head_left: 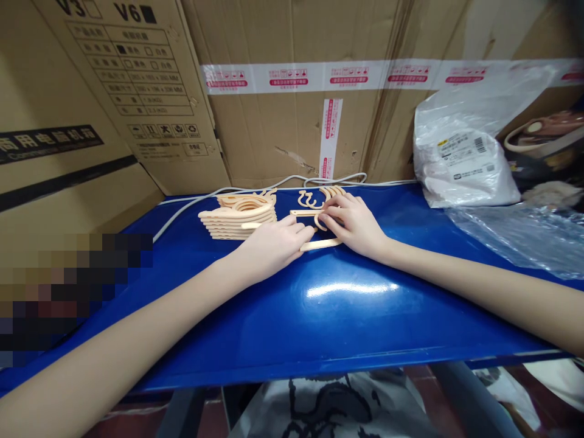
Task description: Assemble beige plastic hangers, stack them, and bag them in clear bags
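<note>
Left hand point(276, 243): fingers curled in, gripping a cream plastic hanger point(320, 244) low on its bar. Right hand point(358, 225): thumb and forefinger nearly together, pinching at a cream hook point(320, 224); other fingers bent. Hanger sits between the hands, over blue table point(255, 328). Hanger stack point(239, 222) at 9 o'clock, just beside left hand. Loose hooks point(306, 199) at 12.

Writing: left carton point(176, 67) at 10 o'clock, "V3" box unticked, "V6" box filled, spec table, "2.3(KG)", "合格证"; black strip point(50, 141) reads "商用电脑机箱", English below starting "Comm". Rear carton point(283, 36) at 12, white tape point(258, 79) with red-printed blocks, too small to read. White plastic bag point(493, 188) at 2 o'clock, label point(460, 153) with barcode, text illegible. Cable point(182, 213) runs along back edge.
</note>
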A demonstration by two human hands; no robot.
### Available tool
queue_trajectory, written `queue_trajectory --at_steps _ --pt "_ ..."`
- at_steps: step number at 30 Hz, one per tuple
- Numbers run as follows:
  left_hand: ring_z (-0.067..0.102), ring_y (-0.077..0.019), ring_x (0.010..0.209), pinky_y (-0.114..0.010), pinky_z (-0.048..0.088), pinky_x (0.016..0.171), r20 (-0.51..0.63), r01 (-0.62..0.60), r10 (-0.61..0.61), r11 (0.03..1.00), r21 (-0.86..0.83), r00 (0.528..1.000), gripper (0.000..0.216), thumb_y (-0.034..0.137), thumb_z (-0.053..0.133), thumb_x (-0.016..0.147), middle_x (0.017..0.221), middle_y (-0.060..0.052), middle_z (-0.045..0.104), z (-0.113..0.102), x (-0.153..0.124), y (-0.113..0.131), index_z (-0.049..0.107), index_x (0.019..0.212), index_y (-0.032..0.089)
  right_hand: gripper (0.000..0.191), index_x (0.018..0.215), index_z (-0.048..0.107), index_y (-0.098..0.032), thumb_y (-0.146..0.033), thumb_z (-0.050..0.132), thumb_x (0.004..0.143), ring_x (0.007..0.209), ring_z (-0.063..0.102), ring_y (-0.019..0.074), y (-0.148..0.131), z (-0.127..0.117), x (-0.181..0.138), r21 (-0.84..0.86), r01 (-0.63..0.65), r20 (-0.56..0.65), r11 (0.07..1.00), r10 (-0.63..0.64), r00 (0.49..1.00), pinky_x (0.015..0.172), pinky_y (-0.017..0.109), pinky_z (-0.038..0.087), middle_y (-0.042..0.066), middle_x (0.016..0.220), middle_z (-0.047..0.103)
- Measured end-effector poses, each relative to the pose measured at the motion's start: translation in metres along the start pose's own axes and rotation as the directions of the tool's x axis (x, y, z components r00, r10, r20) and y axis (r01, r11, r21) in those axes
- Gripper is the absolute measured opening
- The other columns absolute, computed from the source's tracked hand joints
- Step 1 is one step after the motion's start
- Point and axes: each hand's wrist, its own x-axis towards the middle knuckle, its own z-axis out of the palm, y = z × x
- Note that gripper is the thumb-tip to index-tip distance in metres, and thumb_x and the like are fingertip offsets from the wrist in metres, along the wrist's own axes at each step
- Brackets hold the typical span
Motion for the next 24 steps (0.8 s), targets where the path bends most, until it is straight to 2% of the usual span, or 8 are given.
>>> queue_trajectory --at_steps 4,7,11,18,24 --pt "0.059 -0.0241 0.087 -0.033 0.045 0.076 -0.116 -0.09 0.106 0.986 0.139 0.988 0.011 0.013 0.052 0.092 0.093 -0.01 0.066 0.008 0.0 -0.004 0.061 0.097 0.011 0.024 0.091 0.072 -0.02 -0.028 0.05 0.095 0.097 0.057 0.0243 0.0 0.002 0.0 -0.013 -0.013 -0.018 1.0 0.012 1.0 0.081 0.04 0.04 0.007 0.101 0.067" --pt "0.059 -0.0249 0.087 -0.034 0.045 0.076 -0.178 -0.113 0.152 0.971 0.212 0.972 0.01 0.013 0.054 0.091 0.094 -0.01 0.065 0.012 0.0 -0.006 0.061 0.098 0.01 0.023 0.092 0.071 -0.02 -0.028 0.05 0.096 0.097 0.057 0.0247 0.001 0.003 0.0 -0.01 -0.021 -0.023 1.0 0.021 1.0 0.081 0.04 0.04 0.008 0.102 0.067" --pt "0.059 -0.0223 0.081 -0.032 0.044 0.069 -0.209 -0.135 0.198 0.95 0.281 0.958 0.008 0.014 0.053 0.092 0.09 -0.008 0.064 0.013 0.0 -0.005 0.06 0.094 0.012 0.023 0.092 0.071 -0.02 -0.027 0.049 0.095 0.098 0.057 0.0247 0.001 0.003 0.0 -0.006 -0.028 -0.021 1.0 0.028 0.999 0.082 0.04 0.04 0.008 0.102 0.067" --pt "0.059 -0.0197 0.078 -0.029 0.036 0.053 -0.254 -0.104 0.207 0.925 0.367 0.945 0.005 0.013 0.055 0.09 0.088 -0.005 0.064 0.009 -0.003 0.0 0.06 0.09 0.015 0.02 0.092 0.07 -0.021 -0.017 0.05 0.089 0.1 0.057 0.025 0.003 0.004 -0.001 0.015 -0.033 0.006 0.999 0.033 0.999 0.083 0.04 0.04 0.008 0.101 0.066" --pt "0.059 -0.0184 0.072 -0.028 0.033 0.048 -0.272 -0.098 0.23 0.901 0.423 0.934 0.011 0.008 0.053 0.088 0.082 -0.004 0.064 0.003 -0.003 0.007 0.059 0.084 0.015 0.025 0.093 0.069 -0.021 -0.01 0.048 0.084 0.101 0.056 0.0254 0.005 0.006 -0.001 0.011 -0.031 0.005 0.999 0.031 1.0 0.082 0.04 0.039 0.008 0.103 0.065"
